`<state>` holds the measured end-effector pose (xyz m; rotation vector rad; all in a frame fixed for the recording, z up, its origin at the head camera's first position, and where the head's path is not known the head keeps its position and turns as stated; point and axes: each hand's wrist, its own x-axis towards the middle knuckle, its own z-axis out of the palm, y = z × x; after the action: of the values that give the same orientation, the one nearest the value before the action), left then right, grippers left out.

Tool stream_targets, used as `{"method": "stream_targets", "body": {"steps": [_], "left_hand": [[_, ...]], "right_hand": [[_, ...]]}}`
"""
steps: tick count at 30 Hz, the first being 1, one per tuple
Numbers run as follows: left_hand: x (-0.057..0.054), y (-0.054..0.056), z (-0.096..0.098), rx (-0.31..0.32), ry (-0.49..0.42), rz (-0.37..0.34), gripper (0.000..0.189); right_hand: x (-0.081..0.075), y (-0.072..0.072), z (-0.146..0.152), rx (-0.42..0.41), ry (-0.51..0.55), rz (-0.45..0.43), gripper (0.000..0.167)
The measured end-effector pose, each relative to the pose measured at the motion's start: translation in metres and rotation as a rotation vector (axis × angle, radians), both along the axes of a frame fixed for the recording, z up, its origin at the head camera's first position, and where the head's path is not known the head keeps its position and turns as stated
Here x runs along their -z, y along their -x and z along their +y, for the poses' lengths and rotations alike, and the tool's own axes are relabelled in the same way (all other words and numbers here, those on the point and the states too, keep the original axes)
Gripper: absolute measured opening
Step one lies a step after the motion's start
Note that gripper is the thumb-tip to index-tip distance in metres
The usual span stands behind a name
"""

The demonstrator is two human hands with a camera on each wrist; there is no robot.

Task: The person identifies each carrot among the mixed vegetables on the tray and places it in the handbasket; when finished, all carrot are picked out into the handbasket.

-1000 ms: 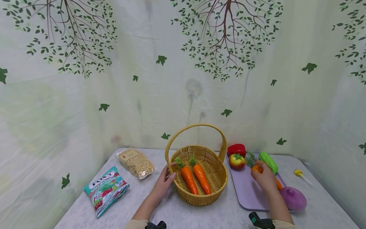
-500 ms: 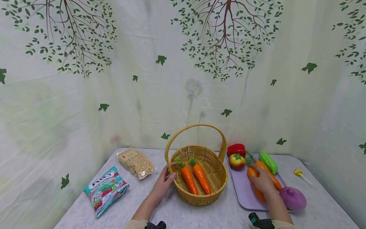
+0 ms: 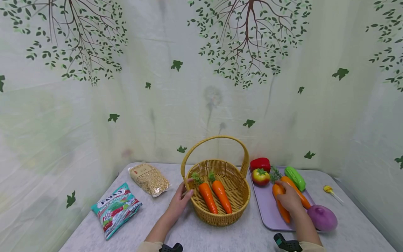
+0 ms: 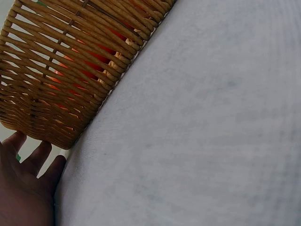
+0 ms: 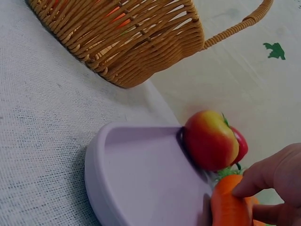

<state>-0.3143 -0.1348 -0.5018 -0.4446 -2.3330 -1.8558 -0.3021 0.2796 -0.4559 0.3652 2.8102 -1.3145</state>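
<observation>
A yellow-brown wicker basket (image 3: 220, 219) with a tall handle stands mid-table, two orange carrots (image 3: 222, 197) lying inside it. My left hand (image 3: 179, 201) touches the basket's left side near the handle's foot; in the left wrist view its spread, fairly straight fingers (image 4: 38, 157) meet the woven wall. On the lilac tray (image 3: 267, 217) to the right, my right hand (image 3: 289, 198) pinches a thick orange carrot (image 5: 228, 202) near its leafy top, thumb on its upper face. A second carrot (image 3: 296, 190) lies just right of that hand, partly covered by it.
The tray also bears a red bell pepper (image 3: 260, 164), a red-yellow tomato-like fruit (image 3: 260, 177) and a green cucumber-like vegetable (image 3: 295, 177). A purple onion (image 3: 322, 217) overlaps its near right corner. Further right lies a yellow lollipop (image 3: 329, 190). Two bags, grains (image 3: 150, 179) and teal candy (image 3: 117, 210), lie left.
My right hand has drawn its carrot left and toward me, apart from the other carrot, uncovering more of both. Its position barely differs over the last half second. The left hand stays at the basket.
</observation>
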Motion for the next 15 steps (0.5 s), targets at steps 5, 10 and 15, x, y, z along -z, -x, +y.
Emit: {"method": "stream_targets", "body": {"steps": [5,10,15], "left_hand": [[-0.0017,0.0002,0.0003,-0.001,-0.003,-0.007,0.049],[-0.0016,0.0,0.0,0.001,-0.005,-0.014,0.048],[-0.0011,-0.0002,-0.0001,0.006,-0.006,-0.01,0.047]], "right_hand": [[-0.0011,0.0004,0.001,0.017,0.025,0.012,0.057],[-0.0034,0.0003,0.0017,0.044,0.052,0.046,0.059],[-0.0069,0.0007,0.002,0.092,0.117,0.104,0.064]]}}
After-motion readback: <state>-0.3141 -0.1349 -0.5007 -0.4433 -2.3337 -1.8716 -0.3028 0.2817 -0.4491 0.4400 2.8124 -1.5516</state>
